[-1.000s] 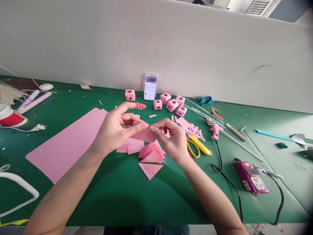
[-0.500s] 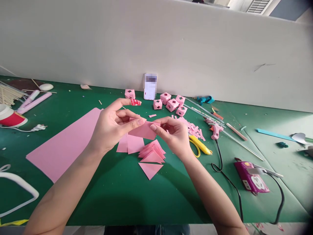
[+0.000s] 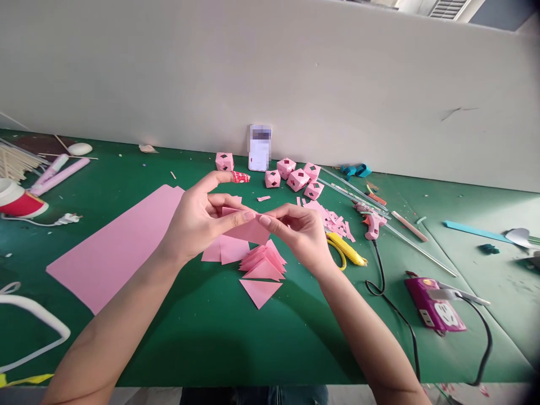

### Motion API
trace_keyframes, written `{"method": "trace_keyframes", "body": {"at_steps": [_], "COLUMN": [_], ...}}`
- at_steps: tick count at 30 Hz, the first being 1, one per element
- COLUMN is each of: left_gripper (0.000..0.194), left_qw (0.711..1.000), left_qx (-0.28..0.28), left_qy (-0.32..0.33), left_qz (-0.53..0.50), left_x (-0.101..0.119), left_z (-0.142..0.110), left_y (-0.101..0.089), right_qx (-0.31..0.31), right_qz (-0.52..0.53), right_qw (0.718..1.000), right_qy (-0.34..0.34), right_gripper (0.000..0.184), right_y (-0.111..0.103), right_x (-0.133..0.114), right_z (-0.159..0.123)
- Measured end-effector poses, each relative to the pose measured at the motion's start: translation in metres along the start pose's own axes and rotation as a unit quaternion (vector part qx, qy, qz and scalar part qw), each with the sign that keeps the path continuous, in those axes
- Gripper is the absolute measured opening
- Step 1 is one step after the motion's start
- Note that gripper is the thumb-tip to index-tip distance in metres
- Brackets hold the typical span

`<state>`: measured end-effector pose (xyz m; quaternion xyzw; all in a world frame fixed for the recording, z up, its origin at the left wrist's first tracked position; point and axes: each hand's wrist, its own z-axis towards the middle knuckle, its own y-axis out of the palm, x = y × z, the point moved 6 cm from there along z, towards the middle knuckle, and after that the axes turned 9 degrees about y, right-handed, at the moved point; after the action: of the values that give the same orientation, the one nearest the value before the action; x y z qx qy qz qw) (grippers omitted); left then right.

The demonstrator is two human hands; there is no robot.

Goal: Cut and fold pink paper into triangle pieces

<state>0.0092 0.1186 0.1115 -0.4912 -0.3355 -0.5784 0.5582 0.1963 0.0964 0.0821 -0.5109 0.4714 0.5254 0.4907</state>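
Between both hands is a folded piece of pink paper (image 3: 248, 229), held above the table. My left hand (image 3: 202, 216) pinches its upper edge with the thumb; the index finger, with a red wrap on its tip, is raised away. My right hand (image 3: 297, 225) pinches the same edge at its right end, thumb in front. Just below lie a fanned stack of folded pink paper triangles (image 3: 262, 260) and a single triangle (image 3: 260, 292). Flat pink paper pieces (image 3: 234, 250) rest under the held one, partly hidden.
A large pink sheet (image 3: 118, 247) lies left. Several folded pink paper shapes (image 3: 298, 180) and an upright phone (image 3: 260, 149) stand at the back. On the right are pink scraps (image 3: 331, 220), a yellow cutter (image 3: 348, 250), a glue gun (image 3: 372, 222) and a purple power strip (image 3: 436, 306).
The thumbs have come closer together along the paper's upper edge, the left one shifting slightly right. The left fingertips are tucked more behind the paper. Both hands still hold it.
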Motion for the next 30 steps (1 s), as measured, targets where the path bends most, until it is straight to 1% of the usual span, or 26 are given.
{"method": "trace_keyframes", "body": {"at_steps": [5,8,10,13,15,18,25,27,30], "left_gripper": [0.066,0.066,0.072,0.078,0.077,0.075,0.074,0.076,0.077], "left_qw": [1.0,0.999,0.997,0.993,0.992,0.991,0.991,0.99,0.989], "left_qx": [-0.016,-0.041,-0.07,-0.096,-0.096,-0.09,-0.082,-0.085,-0.091], "left_qy": [-0.004,-0.023,-0.038,-0.062,-0.078,-0.096,-0.092,-0.092,-0.084], "left_qz": [-0.01,-0.004,0.003,0.001,-0.004,0.003,0.05,0.066,0.08], "left_x": [0.001,0.001,-0.001,-0.006,-0.009,-0.013,-0.01,-0.009,-0.007], "left_z": [0.001,0.002,0.003,0.003,0.003,0.002,0.002,0.002,0.002], "left_y": [0.001,0.004,0.007,0.012,0.014,0.015,0.011,0.01,0.009], "right_qx": [-0.027,-0.038,-0.023,0.024,0.054,0.07,0.065,0.059,0.046], "right_qz": [0.002,0.035,0.067,0.079,0.067,0.054,0.023,0.029,0.06], "right_qw": [0.999,0.998,0.996,0.995,0.995,0.995,0.996,0.995,0.993], "right_qy": [0.023,0.044,0.052,0.048,0.043,0.049,0.064,0.075,0.086], "right_gripper": [0.027,0.03,0.032,0.035,0.037,0.038,0.043,0.043,0.039], "right_y": [0.0,0.002,0.002,-0.001,-0.003,-0.004,-0.007,-0.007,-0.006], "right_x": [-0.001,0.001,0.003,0.006,0.008,0.011,0.007,0.007,0.008], "right_z": [0.002,0.004,0.005,0.008,0.01,0.01,0.01,0.01,0.01]}}
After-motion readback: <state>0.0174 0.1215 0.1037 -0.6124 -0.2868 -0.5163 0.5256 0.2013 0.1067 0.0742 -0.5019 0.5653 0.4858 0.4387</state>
